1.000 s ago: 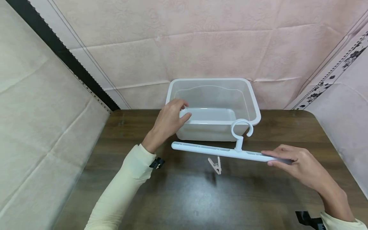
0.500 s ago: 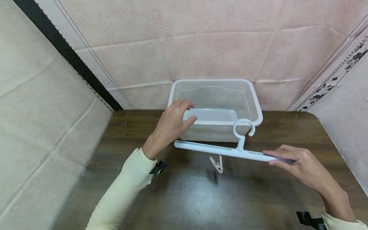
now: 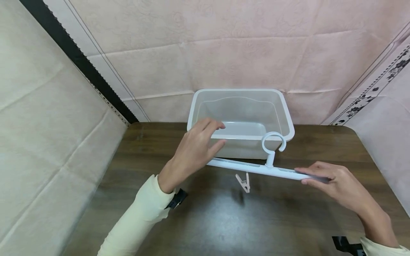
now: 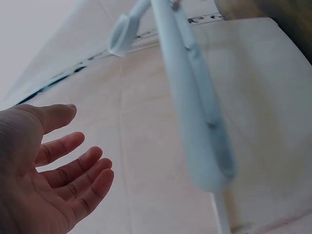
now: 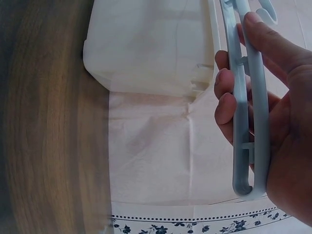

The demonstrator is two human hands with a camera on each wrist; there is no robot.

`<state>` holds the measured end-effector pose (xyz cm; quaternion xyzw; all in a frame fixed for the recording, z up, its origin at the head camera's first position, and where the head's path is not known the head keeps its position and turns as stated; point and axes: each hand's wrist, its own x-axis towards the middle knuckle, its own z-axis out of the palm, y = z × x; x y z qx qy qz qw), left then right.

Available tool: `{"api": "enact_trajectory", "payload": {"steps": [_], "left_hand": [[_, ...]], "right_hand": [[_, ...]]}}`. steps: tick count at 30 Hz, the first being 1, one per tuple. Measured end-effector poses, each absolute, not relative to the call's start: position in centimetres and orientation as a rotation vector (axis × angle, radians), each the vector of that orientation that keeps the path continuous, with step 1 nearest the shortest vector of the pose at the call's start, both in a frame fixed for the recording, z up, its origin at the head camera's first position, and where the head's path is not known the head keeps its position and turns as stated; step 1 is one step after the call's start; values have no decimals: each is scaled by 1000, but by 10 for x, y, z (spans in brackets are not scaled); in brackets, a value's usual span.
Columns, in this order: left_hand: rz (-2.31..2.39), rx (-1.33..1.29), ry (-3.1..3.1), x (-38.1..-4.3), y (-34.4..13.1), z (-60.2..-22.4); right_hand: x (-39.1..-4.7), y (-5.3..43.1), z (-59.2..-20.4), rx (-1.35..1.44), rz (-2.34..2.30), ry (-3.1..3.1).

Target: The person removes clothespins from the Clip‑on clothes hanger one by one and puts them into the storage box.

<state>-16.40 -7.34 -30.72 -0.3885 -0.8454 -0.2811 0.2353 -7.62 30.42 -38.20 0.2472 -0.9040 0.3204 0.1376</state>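
A light blue hanger (image 3: 256, 168) is held above the table, its hook pointing up. My right hand (image 3: 334, 183) grips its right end between thumb and fingers, and the right wrist view shows those fingers curled round the hanger's bars (image 5: 261, 107). From the hanger's underside hangs a pale pink clothespin (image 3: 244, 183). My left hand (image 3: 195, 149) hovers at the hanger's left end, covering that end in the head view. In the left wrist view its fingers are loosely bent, apart from the hanger (image 4: 187, 97), with nothing in them.
Behind the hanger a translucent white bin (image 3: 243, 146) stands at the back of the brown wooden table (image 3: 205, 217). Pale patterned cloth (image 3: 243, 53) hangs behind the table and at both sides.
My left hand has moved right and slightly toward me, coming over the hanger's left end. The right hand keeps its grip on the hanger. The whole scene shifts slightly right in view.
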Motion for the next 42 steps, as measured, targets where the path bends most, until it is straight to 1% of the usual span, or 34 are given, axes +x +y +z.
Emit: {"api": "enact_trajectory", "payload": {"steps": [7, 18, 42], "left_hand": [[-780, -1088, -2231, -148, -75, -301], [-813, -1052, -2222, -134, -80, -300], [-914, -999, -2344, -105, -88, -337]], "right_hand": [[-79, 304, -381, 752, 891, -2609], [-80, 302, -381, 748, 918, -2614], [-82, 296, -382, 701, 952, -2615]]}}
